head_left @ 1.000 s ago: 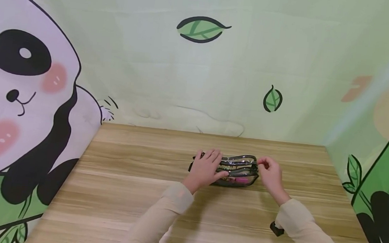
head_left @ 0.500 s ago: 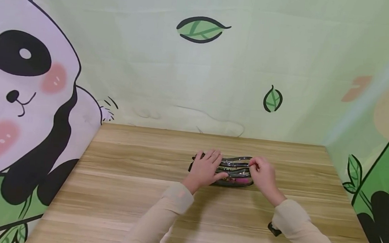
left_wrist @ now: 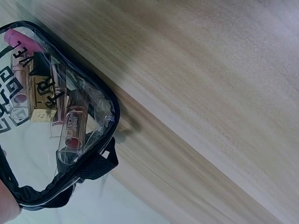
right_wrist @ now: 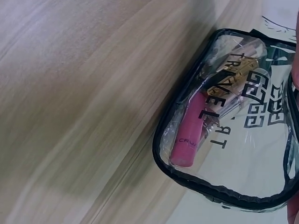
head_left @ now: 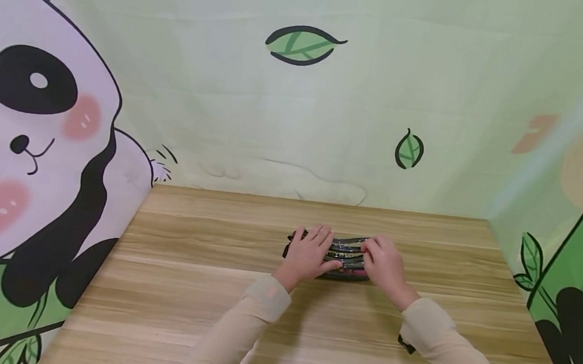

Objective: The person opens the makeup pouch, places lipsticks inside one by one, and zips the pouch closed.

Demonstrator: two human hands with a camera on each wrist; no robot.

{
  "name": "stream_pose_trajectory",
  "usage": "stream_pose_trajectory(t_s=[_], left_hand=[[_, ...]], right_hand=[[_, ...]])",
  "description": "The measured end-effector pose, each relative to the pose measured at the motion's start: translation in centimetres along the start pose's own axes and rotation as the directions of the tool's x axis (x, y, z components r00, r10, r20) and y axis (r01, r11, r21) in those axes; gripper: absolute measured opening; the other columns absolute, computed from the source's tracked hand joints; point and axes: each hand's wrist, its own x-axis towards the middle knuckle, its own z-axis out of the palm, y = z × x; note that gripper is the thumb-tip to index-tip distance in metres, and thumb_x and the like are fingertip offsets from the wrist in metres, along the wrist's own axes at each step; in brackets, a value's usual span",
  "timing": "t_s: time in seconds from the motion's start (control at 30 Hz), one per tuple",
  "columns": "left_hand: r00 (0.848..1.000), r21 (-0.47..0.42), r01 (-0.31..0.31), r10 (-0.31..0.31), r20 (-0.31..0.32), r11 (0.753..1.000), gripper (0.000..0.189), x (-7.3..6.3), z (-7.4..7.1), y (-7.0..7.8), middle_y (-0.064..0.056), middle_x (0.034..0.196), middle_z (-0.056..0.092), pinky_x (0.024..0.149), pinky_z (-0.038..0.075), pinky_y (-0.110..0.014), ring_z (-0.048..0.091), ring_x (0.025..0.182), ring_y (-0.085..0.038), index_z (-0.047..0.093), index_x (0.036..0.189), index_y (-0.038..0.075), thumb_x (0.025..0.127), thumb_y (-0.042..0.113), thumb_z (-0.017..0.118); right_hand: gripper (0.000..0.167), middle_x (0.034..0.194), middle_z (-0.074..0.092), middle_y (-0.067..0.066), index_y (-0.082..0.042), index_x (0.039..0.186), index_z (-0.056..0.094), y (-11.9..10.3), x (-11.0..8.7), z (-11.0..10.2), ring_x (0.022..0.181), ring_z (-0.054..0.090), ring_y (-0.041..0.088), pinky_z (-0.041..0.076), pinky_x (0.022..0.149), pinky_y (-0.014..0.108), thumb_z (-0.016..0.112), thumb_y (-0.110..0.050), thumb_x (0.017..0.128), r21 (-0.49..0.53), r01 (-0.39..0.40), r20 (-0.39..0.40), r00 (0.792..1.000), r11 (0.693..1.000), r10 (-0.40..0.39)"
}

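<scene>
A clear cosmetic bag [head_left: 349, 257] with black trim stands on the table. My left hand [head_left: 308, 256] rests across its left end, fingers spread and straight, thumb along the front. At the bag's top right, my right hand [head_left: 384, 265] pinches the zipper with thumb and curled fingers, which hide the zipper pull. Through the clear side in the right wrist view shows a pink tube [right_wrist: 188, 135] with several lipsticks. The left wrist view shows a gold and black lipstick [left_wrist: 42, 93], a clear lip tube [left_wrist: 73, 133] and a black strap loop [left_wrist: 100, 161] on the bag's end.
The wooden table [head_left: 183, 288] reaches back to a pale green wall cloth [head_left: 215, 100] printed with leaves and a panda. A small black device [head_left: 405, 345] sits under my right cuff.
My right hand has moved left along the top of the bag, from its right end inward. The bag's right end now looks pulled in; my left hand has stayed in place.
</scene>
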Motion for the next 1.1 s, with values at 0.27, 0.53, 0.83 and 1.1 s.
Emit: stream_pose_trajectory(t_s=[0.27,0.53,0.83,1.1], left_hand=[[1.0,-0.021,0.003,-0.003,0.013,1.0,0.077,0.0,-0.1,0.1,0.004,0.147,0.02,0.108,0.018,-0.046,0.019,0.135,-0.014,0.025,0.14,0.019,0.082,0.068,0.021],[1.0,-0.046,-0.011,0.01,-0.019,0.999,0.077,-0.1,-0.2,0.0,0.002,0.146,0.024,0.108,0.019,-0.045,0.021,0.135,-0.016,0.024,0.14,0.017,0.082,0.068,0.019],[0.997,-0.136,0.002,-0.013,-0.082,0.991,0.073,-1.0,0.0,-1.1,-0.001,0.144,0.028,0.108,0.018,-0.044,0.023,0.133,-0.017,0.024,0.14,0.015,0.085,0.064,0.024],[0.997,-0.129,-0.004,-0.006,-0.074,0.992,0.073,-1.2,0.0,-1.4,0.0,0.146,0.025,0.109,0.018,-0.042,0.022,0.134,-0.018,0.021,0.141,0.015,0.086,0.063,0.021]], right_hand=[[0.013,0.073,0.053,0.007,-0.006,0.068,0.056,-0.2,0.0,0.5,0.067,0.05,0.023,0.045,0.059,0.035,0.059,0.005,0.062,-0.024,0.077,0.0,0.997,0.997,-0.077],[0.013,0.073,0.052,0.009,-0.002,0.072,0.057,0.3,-0.3,-0.2,0.068,0.049,0.023,0.046,0.061,0.035,0.059,0.007,0.064,-0.024,0.026,0.023,0.999,0.999,-0.026],[0.015,0.07,0.054,0.009,0.0,0.077,0.062,1.2,-0.7,-1.7,0.063,0.051,0.023,0.044,0.053,0.034,0.054,0.005,0.066,-0.094,-0.092,0.021,0.995,0.991,0.094],[0.011,0.072,0.059,0.013,0.002,0.076,0.064,1.6,-0.9,-2.4,0.065,0.056,0.026,0.048,0.057,0.037,0.055,0.003,0.07,-0.131,-0.176,0.095,0.977,0.976,0.19]])
